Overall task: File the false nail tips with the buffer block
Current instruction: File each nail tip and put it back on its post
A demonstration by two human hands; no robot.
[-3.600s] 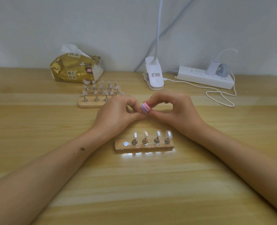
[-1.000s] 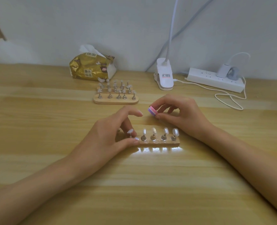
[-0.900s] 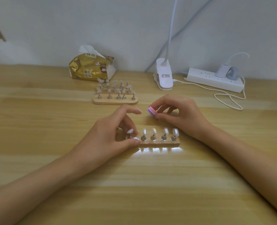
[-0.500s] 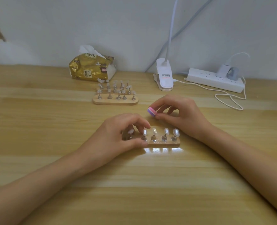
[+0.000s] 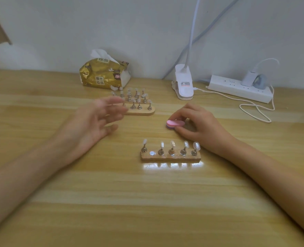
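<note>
Left hand (image 5: 92, 125) lifted off stand (image 5: 171, 158), spread, right hand (image 5: 199, 127) pinching buffer block (image 5: 175, 123), long axis left-right.

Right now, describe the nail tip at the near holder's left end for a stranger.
On the wooden table, take the nearer wooden holder, beside the right hand holding the pink buffer block. The nail tip tops its leftmost peg, beyond a bare metal disc; it looks milky white, its four neighbours clear.
</note>
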